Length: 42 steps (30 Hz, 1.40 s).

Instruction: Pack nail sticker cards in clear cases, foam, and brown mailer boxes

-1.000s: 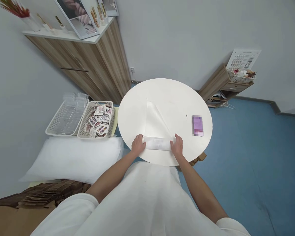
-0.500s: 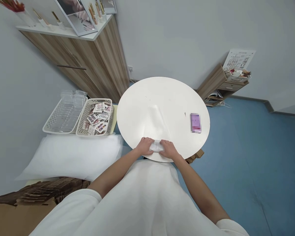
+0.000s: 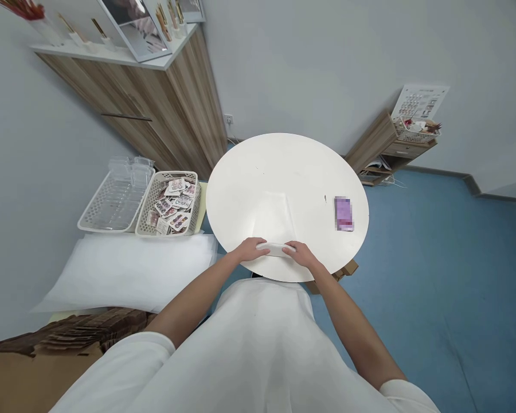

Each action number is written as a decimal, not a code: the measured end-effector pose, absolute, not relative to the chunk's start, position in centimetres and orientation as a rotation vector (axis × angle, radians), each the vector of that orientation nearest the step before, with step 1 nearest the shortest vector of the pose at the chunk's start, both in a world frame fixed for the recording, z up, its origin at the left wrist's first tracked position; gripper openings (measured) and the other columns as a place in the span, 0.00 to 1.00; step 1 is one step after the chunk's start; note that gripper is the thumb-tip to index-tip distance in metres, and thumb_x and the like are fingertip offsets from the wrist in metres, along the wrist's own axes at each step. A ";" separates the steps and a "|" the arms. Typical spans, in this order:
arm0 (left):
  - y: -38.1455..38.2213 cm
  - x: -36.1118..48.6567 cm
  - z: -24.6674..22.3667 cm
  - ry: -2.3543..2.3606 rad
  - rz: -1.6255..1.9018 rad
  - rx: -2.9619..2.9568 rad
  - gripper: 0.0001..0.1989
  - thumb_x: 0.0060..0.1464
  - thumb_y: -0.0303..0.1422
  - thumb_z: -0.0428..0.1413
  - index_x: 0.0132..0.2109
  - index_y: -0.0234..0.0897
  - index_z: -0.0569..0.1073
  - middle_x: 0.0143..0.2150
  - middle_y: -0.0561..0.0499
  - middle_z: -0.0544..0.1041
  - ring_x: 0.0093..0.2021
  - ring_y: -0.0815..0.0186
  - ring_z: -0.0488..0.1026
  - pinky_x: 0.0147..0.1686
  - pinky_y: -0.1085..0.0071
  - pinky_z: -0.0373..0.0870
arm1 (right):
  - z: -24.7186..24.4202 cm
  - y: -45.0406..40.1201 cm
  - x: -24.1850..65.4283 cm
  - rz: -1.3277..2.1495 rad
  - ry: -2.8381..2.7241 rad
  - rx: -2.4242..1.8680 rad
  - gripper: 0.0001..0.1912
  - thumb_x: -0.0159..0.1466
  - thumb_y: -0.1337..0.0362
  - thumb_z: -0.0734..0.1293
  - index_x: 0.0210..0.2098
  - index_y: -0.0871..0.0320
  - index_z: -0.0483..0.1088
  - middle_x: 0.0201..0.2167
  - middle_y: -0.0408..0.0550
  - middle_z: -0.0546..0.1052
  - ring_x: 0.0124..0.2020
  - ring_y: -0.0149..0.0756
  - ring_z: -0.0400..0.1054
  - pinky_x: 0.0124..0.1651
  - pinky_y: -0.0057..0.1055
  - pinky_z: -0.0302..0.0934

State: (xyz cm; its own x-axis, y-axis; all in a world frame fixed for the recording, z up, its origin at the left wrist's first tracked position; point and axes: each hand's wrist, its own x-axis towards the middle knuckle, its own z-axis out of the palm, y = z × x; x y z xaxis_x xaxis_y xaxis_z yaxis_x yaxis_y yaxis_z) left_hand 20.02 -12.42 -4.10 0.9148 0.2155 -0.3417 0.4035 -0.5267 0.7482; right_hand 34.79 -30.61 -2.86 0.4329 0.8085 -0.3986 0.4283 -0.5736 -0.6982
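A translucent white packing sheet (image 3: 275, 215) lies on the round white table (image 3: 284, 155), its near end rolled into a narrow bundle close to the table's front edge. My left hand (image 3: 253, 249) is closed on the left end of this roll, with the thumb on the near side. At the right end, my right hand (image 3: 300, 253) grips it in the same way. Whether anything is wrapped inside the roll cannot be seen. Toward the right side of the table is a purple pack (image 3: 344, 213), pixelated, apart from both hands.
Left of the table stand a basket of small printed packets (image 3: 198, 201) and a basket of clear plastic boxes (image 3: 83, 221). A stack of white sheets (image 3: 133, 269) lies in front of them, above brown cardboard (image 3: 38, 378). Wooden cabinets (image 3: 189, 103) stand behind.
Both hands have shifted slightly away from my body and further apart along the roll. The flat part of the sheet now looks shorter, and the roll appears longer and narrower between my hands.
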 end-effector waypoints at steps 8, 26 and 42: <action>-10.0 20.3 -6.5 0.791 -0.210 2.066 0.11 0.48 0.39 0.50 0.27 0.36 0.67 0.24 0.55 0.67 0.26 0.69 0.65 0.26 0.74 0.59 | -4.8 -30.4 36.6 0.910 -0.664 -2.235 0.15 0.57 0.54 0.58 0.38 0.55 0.68 0.38 0.46 0.74 0.38 0.37 0.67 0.39 0.32 0.61; -14.8 20.6 -6.8 0.389 -0.039 2.670 0.20 0.51 0.32 0.51 0.53 0.43 0.62 0.52 0.46 0.64 0.52 0.57 0.60 0.47 0.59 0.59 | -3.6 -28.4 37.1 1.287 0.015 -1.659 0.18 0.50 0.51 0.66 0.34 0.58 0.67 0.37 0.51 0.73 0.39 0.38 0.67 0.39 0.31 0.61; -14.3 20.9 -6.7 0.219 0.011 2.729 0.28 0.46 0.39 0.55 0.55 0.41 0.60 0.60 0.44 0.57 0.60 0.53 0.50 0.55 0.55 0.45 | -5.0 -30.3 35.4 0.363 -1.195 -2.303 0.25 0.52 0.57 0.65 0.48 0.57 0.59 0.55 0.56 0.59 0.57 0.48 0.50 0.56 0.46 0.45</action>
State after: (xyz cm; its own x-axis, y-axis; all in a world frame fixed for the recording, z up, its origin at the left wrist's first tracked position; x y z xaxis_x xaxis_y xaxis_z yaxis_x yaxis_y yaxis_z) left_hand 20.94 -14.30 -6.68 0.9877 0.1546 -0.0238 0.1515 -0.9074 0.3921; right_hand 35.43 -30.25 -5.02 0.5758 0.8176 0.0003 0.6796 -0.4785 -0.5561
